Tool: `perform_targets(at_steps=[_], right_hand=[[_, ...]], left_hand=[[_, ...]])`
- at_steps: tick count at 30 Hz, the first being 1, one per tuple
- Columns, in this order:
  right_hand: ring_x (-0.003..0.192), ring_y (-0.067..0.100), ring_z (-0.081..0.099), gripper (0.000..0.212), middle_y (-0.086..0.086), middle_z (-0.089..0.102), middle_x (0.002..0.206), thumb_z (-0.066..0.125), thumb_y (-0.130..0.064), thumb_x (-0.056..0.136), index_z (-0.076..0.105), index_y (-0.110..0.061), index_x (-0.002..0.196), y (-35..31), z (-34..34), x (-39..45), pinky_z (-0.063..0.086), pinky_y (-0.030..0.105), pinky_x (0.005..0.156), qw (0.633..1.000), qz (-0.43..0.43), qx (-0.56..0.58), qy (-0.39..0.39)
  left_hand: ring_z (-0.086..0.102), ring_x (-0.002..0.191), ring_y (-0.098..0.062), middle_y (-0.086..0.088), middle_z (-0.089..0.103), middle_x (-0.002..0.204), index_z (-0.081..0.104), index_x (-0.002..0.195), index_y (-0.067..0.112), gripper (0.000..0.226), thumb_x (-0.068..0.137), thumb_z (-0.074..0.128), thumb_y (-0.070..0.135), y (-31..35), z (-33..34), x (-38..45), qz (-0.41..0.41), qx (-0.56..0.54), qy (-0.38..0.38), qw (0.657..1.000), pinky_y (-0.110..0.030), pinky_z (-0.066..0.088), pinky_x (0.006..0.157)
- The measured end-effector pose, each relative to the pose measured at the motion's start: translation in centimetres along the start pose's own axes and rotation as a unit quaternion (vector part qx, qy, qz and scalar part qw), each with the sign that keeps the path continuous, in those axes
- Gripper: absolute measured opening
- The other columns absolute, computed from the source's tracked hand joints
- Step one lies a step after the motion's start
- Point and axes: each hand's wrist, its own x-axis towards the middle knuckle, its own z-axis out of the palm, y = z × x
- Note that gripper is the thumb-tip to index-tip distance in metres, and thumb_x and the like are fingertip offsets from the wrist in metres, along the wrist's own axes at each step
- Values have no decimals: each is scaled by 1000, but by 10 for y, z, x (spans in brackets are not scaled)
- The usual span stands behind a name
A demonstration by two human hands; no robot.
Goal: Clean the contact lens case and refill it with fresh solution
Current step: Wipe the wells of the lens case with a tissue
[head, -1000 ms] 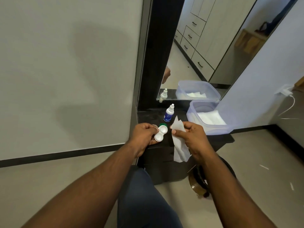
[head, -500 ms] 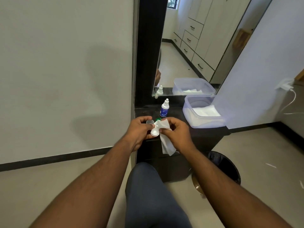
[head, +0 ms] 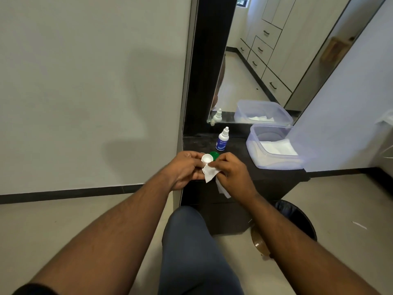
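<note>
My left hand (head: pixel 184 169) grips the white contact lens case (head: pixel 207 159) above the near edge of a dark cabinet top (head: pixel 238 150). One open well of the case faces up. My right hand (head: pixel 230 171) pinches a white tissue (head: pixel 210 173) and presses it onto the near well of the case; the tissue's tail hangs below the hand. A green cap (head: pixel 214 155) lies on the cabinet just behind the case. The solution bottle (head: pixel 222 139), white with a blue label, stands upright further back.
A clear plastic tub (head: pixel 274 160) with folded white tissues sits on the cabinet's right side. A mirror (head: pixel 265 60) stands behind. A black bin (head: pixel 297 216) is on the floor to the right of the cabinet. My knee (head: pixel 191 241) is below my hands.
My right hand brought the tissue from beside the case onto it and has shifted it to the near well, uncovering the far well. The camera view has tilted a little.
</note>
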Motion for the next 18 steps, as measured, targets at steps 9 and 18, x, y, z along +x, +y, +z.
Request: perform_targets(at_steps=[9,18], right_hand=[[91,20,61,24,8,64,99,74,-9,78,72,-11,102,11,-16,1,48,24,74,981,-117,-103,-112],[87,9,50,22,1,55,97,63,-22,88,72,-15,107,-3,0,0,34,11,72,995,80,-37,-45]], left_hand=[[72,86,-27,-17,70,105,63,114,1,28,89,53,-8,-1,2,-2,19,0,-2,1000,-34,61,67],[72,92,-25,-12,71,107,65,117,9,28,89,60,2,-6,1,5,33,43,-13,998,-38,60,78]])
